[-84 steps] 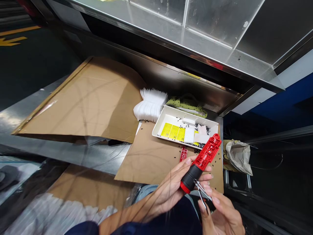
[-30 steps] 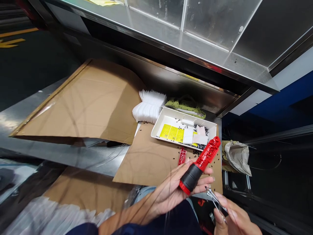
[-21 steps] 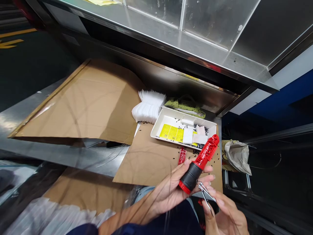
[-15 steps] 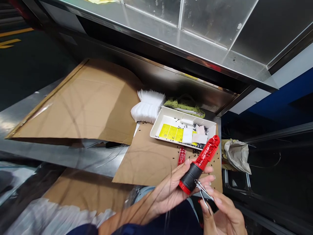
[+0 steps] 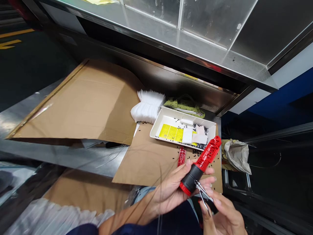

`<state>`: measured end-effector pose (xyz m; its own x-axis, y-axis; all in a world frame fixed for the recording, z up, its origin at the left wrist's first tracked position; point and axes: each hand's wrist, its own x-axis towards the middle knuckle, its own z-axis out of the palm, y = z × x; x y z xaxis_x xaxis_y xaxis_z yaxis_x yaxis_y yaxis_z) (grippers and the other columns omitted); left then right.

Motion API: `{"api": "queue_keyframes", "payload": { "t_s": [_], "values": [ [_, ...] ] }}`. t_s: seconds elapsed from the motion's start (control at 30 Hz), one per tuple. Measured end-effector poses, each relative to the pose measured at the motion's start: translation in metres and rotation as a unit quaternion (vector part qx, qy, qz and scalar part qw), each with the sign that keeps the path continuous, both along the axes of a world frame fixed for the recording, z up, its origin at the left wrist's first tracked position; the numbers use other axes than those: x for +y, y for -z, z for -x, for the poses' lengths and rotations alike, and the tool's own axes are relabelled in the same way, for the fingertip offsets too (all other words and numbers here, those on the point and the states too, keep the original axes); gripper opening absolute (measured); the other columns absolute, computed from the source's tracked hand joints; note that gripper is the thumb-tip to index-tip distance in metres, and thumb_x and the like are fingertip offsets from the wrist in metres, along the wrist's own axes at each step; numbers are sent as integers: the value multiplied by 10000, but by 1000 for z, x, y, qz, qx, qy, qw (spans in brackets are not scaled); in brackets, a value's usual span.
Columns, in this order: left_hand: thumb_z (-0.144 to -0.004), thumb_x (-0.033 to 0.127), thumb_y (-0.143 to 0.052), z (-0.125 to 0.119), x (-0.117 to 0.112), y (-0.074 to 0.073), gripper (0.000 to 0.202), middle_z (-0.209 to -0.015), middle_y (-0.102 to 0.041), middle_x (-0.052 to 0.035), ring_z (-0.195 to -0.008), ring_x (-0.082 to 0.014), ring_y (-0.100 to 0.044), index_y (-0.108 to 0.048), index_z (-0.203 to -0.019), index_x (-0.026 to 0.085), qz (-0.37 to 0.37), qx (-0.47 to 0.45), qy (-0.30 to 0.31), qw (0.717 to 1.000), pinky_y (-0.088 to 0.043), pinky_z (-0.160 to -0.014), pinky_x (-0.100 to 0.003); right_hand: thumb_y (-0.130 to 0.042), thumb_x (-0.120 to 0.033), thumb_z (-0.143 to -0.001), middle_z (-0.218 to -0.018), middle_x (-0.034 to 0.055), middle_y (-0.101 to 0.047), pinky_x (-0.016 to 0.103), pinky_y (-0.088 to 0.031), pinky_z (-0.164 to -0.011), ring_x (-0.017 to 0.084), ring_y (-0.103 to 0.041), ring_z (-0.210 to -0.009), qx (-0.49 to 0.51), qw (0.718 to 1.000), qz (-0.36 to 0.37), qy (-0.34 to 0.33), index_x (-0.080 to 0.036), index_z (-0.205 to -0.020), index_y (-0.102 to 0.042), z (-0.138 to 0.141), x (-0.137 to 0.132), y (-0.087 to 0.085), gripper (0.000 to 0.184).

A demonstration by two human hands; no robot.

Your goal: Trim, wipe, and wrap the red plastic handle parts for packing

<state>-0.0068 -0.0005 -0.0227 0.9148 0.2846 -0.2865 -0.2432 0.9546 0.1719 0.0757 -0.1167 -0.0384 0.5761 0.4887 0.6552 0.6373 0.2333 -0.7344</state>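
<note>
Free room across the flat cardboard sheet (image 5: 144, 160) between the left hand (image 5: 171, 191) and the near rim of the white tray (image 5: 156, 122), interrupted only by a small red part (image 5: 181, 156) and scattered black bits. Tight going behind the tray: a stack of white pieces (image 5: 148, 107) and a green pouch (image 5: 183, 106) close against it, under an overhanging steel shelf (image 5: 171, 42). Hardly any gap around the right hand (image 5: 220, 215), with the wire clip (image 5: 202, 192) and red-and-black handle (image 5: 207, 153) directly ahead, and a crumpled paper bag (image 5: 237, 156) farther up.
</note>
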Motion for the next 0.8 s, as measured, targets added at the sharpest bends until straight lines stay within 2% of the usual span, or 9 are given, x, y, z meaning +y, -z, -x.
{"api": "queue_keyframes", "payload": {
  "t_s": [0.2,0.4,0.57,0.63,0.73,0.8],
  "values": [
    [-919,406,-604,-2,1,-1,387,-1177,-718,-166,-1095,-286,-685,-673,-1168,118,4,-4,1,1000,-511,-912,-354,-719,-23,-734,-992,-9,-768,299,-647,-724,190,-753,-833,-2,1000,8,-10,-261,-1142,-645,-2,-2,2,478],
    [-938,392,-582,-1,1,-3,358,-1151,-732,-143,-1049,-253,-704,-697,-1134,115,3,-8,9,1000,-519,-911,-337,-712,-47,-777,-975,-21,-769,298,-645,-723,181,-752,-829,10,1000,18,-6,-268,-1107,-651,-1,-7,5,402],
    [-941,388,-580,-1,2,-3,387,-1139,-737,-139,-1040,-237,-709,-705,-1130,74,36,-21,27,999,-540,-884,-274,-708,-188,-844,-882,-18,-757,271,-651,-622,163,-749,-712,9,997,-73,31,-249,-1108,-654,-7,-10,9,276],
    [-933,368,-598,-1,3,-3,371,-1123,-744,-135,-1033,-239,-711,-710,-1117,67,50,-21,26,998,-552,-869,-270,-720,-171,-834,-933,1,-757,273,-652,-657,168,-753,-766,18,999,-42,20,-240,-1099,-648,-9,-11,7,283],
    [-943,346,-580,-2,4,-4,353,-1097,-754,-127,-1013,-234,-717,-714,-1101,60,65,-22,28,997,-567,-815,-259,-731,-62,-788,-984,23,-754,277,-644,-732,174,-747,-849,-5,1000,17,-24,-218,-1099,-627,-10,-11,2,362],
    [-958,337,-555,-3,4,-4,357,-1092,-755,-130,-1009,-226,-717,-710,-1104,50,69,-22,35,997,-568,-798,-249,-722,-9,-764,-972,30,-754,276,-637,-751,175,-743,-853,-29,999,22,-37,-197,-1095,-620,-9,-9,0,394]
  ]
}}
